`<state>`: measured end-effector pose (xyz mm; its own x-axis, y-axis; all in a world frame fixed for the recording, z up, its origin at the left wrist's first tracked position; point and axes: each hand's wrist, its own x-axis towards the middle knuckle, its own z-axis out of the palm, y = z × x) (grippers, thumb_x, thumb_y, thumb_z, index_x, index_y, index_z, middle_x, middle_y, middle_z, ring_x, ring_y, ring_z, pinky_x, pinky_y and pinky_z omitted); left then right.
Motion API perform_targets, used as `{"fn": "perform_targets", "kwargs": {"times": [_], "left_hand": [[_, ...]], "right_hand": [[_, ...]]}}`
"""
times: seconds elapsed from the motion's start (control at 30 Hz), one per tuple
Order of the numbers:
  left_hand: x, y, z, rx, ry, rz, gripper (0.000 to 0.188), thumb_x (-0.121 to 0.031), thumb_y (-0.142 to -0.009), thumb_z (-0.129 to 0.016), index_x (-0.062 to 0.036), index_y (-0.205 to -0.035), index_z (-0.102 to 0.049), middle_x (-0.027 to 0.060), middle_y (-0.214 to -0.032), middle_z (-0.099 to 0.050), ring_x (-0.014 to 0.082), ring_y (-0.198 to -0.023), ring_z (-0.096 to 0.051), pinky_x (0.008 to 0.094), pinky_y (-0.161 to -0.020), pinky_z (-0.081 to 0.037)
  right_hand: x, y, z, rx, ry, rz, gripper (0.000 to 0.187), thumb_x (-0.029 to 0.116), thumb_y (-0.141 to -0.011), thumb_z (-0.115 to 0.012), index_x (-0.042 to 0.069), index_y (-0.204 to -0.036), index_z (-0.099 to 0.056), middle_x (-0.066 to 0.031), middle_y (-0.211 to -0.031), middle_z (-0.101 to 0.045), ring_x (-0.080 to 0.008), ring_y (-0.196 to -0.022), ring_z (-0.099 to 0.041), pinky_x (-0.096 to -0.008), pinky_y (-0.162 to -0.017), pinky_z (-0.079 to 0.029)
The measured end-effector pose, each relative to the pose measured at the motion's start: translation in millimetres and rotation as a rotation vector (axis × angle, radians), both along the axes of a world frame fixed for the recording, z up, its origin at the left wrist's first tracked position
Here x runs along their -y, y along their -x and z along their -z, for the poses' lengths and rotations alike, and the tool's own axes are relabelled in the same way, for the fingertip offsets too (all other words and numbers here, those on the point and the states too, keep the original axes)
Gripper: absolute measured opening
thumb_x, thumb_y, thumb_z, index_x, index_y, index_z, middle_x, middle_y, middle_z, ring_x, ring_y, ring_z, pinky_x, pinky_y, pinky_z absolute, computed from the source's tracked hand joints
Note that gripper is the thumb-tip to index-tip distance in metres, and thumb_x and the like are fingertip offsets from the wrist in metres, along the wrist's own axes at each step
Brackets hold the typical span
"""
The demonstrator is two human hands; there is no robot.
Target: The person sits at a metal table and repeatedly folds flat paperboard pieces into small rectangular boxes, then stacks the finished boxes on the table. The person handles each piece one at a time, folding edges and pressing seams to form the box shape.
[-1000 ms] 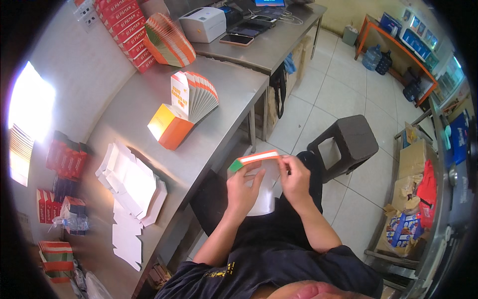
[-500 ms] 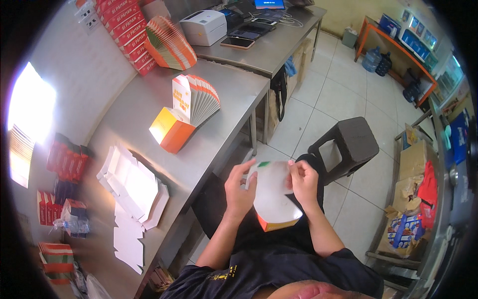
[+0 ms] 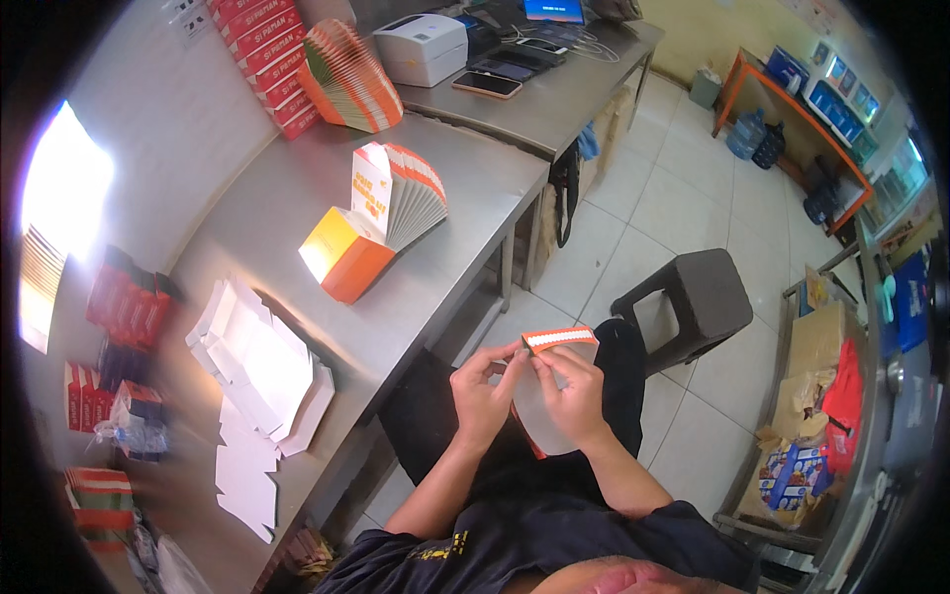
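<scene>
Over my lap I hold a printed cardboard box blank (image 3: 559, 339), with a folded orange edge and a white zigzag strip along its top. My left hand (image 3: 481, 399) pinches its left corner between thumb and fingers. Close beside it, my right hand (image 3: 574, 396) grips the same folded edge, thumb near the left thumb. The blank's pale inner face hangs below, partly hidden by my hands. On the metal table to my left stands a yellow and orange box (image 3: 346, 259), touching a fanned stack of folded cartons (image 3: 416, 203).
Flat white die-cut cardboard pieces (image 3: 262, 376) lie on the metal table (image 3: 435, 282). Behind are another fanned stack (image 3: 351, 79), red boxes (image 3: 267, 59), a label printer (image 3: 423, 49) and a phone (image 3: 487, 84). A dark plastic stool (image 3: 693, 297) stands on the tiled floor, right of my knee.
The far end of the blank has been folded over, so its orange edge with the white strip now shows. My right hand has moved left and down, nearer my left hand.
</scene>
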<state>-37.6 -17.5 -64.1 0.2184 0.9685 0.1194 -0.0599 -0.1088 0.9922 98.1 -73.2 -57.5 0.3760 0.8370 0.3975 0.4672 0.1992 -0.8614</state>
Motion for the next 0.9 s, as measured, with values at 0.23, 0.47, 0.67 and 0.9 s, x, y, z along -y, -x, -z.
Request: {"fn": "perform_targets", "kwargs": {"times": [0.23,0.47,0.67,0.9], "left_hand": [[-2.2,-6.8,-2.8,0.108,0.019,0.024,0.021,-0.004,-0.094,-0.076,0.0069,-0.112,-0.074,0.0123,-0.104,-0.076,0.0125,-0.088,-0.071,0.0251,-0.075,-0.058],[-6.9,-9.4,1.2,0.105,0.063,0.072,0.025,-0.008,-0.095,-0.076,0.0052,-0.115,-0.073,0.0133,-0.106,-0.077,0.0139,-0.088,-0.073,0.0259,-0.077,-0.058],[-10.2,-11.0,6.2,0.047,-0.007,0.082,0.027,-0.010,-0.092,-0.079,0.0016,-0.116,-0.075,0.0107,-0.108,-0.077,0.0133,-0.086,-0.072,0.0268,-0.077,-0.057],[-11.1,-9.5,-2.5,-0.216,-0.234,-0.008,0.028,-0.010,-0.084,-0.087,0.0013,-0.105,-0.072,0.0100,-0.099,-0.074,0.0147,-0.091,-0.072,0.0278,-0.076,-0.059]], "right_hand": [[-8.1,-11.8,23.8,-0.831,0.134,-0.247,0.011,0.012,-0.101,-0.069,0.001,-0.104,-0.069,-0.0052,-0.098,-0.074,-0.0126,-0.091,-0.071,-0.0283,-0.084,-0.056],[-10.7,-7.8,22.9,-0.806,0.143,-0.172,0.011,0.011,-0.102,-0.069,0.001,-0.107,-0.066,-0.0053,-0.100,-0.072,-0.0120,-0.091,-0.071,-0.0266,-0.084,-0.056],[-11.4,-5.0,33.2,-0.815,0.050,-0.126,0.012,0.009,-0.101,-0.070,0.000,-0.109,-0.067,-0.0066,-0.099,-0.074,-0.0120,-0.090,-0.072,-0.0267,-0.084,-0.057],[-7.7,-7.3,40.4,-0.744,0.090,-0.131,0.017,0.008,-0.099,-0.071,-0.003,-0.112,-0.069,-0.0091,-0.105,-0.075,-0.0139,-0.093,-0.072,-0.0277,-0.084,-0.058]]}}
